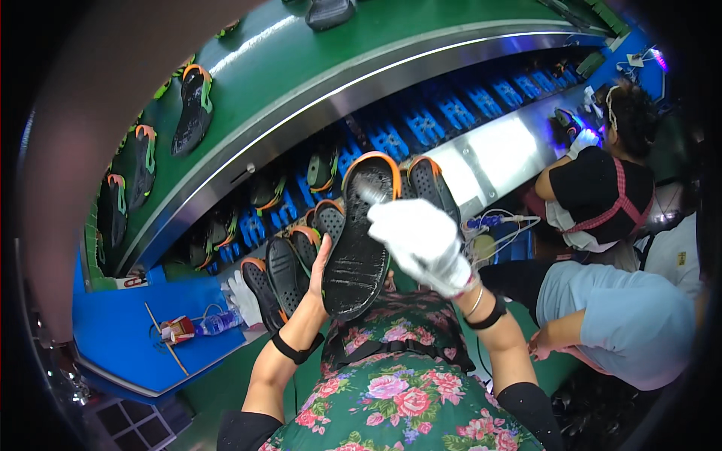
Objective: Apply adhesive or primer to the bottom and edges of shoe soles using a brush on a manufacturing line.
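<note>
My bare left hand (319, 279) grips a black shoe sole (356, 252) with an orange rim at its toe, its thumb along the left edge. The sole's upward face looks wet and glossy, with streaks across the heel half. Over the toe half is my right hand (420, 242), in a white glove. Its fingers are closed on a small brush-like tool (370, 192), whose tip is smeared by motion against the sole. Several more dark soles (287, 272) with orange edges lean together behind and left of the held one; another sole (435, 188) stands to its right.
Ahead curves a green conveyor (301, 56) with a metal edge, carrying black soles (194, 113). Below it runs a row of blue holders (423, 126). On the blue table (113, 331) at left lie a bottle (218, 323) and a white glove (244, 298). Co-workers (617, 323) are close at right.
</note>
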The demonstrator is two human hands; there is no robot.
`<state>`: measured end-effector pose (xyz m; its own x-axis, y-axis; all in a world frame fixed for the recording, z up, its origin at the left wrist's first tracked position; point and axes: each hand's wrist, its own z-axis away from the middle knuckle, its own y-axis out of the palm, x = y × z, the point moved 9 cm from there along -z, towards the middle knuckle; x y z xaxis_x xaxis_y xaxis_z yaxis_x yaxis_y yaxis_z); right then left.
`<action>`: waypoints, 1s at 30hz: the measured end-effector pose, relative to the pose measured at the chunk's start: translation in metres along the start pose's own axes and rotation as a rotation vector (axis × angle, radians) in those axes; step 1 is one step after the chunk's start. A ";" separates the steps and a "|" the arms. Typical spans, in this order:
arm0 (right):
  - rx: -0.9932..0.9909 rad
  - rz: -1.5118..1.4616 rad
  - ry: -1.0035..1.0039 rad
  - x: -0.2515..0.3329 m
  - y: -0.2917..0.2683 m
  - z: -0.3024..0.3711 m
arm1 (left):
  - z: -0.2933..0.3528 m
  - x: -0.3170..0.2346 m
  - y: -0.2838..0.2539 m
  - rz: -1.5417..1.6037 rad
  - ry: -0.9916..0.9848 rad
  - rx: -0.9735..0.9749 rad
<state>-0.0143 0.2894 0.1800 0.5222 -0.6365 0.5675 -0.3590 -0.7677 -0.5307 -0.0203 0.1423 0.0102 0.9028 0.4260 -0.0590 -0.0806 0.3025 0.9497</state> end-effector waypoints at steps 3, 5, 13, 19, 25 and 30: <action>0.012 -0.558 0.106 0.004 -0.001 0.007 | 0.000 -0.025 0.003 0.065 0.147 -0.022; -0.040 -0.748 0.395 -0.014 -0.012 0.023 | 0.004 -0.036 0.060 -0.216 0.178 0.139; -0.197 -0.744 0.739 -0.078 -0.028 0.074 | -0.043 -0.159 0.207 -0.239 0.284 0.686; -0.109 -0.822 0.887 -0.106 0.033 0.120 | -0.110 -0.267 0.141 0.215 0.730 0.079; -0.118 -0.879 0.952 -0.119 0.031 0.142 | -0.136 -0.218 0.181 -0.710 0.702 -0.081; -0.091 -0.930 0.915 -0.124 0.038 0.135 | -0.195 -0.276 0.259 -2.191 1.098 -0.652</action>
<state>0.0121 0.3492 0.0045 -0.0973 0.3403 0.9353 -0.2199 -0.9239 0.3133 -0.3724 0.2695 0.2121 -0.5107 -0.6436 -0.5700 -0.0498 0.6840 -0.7278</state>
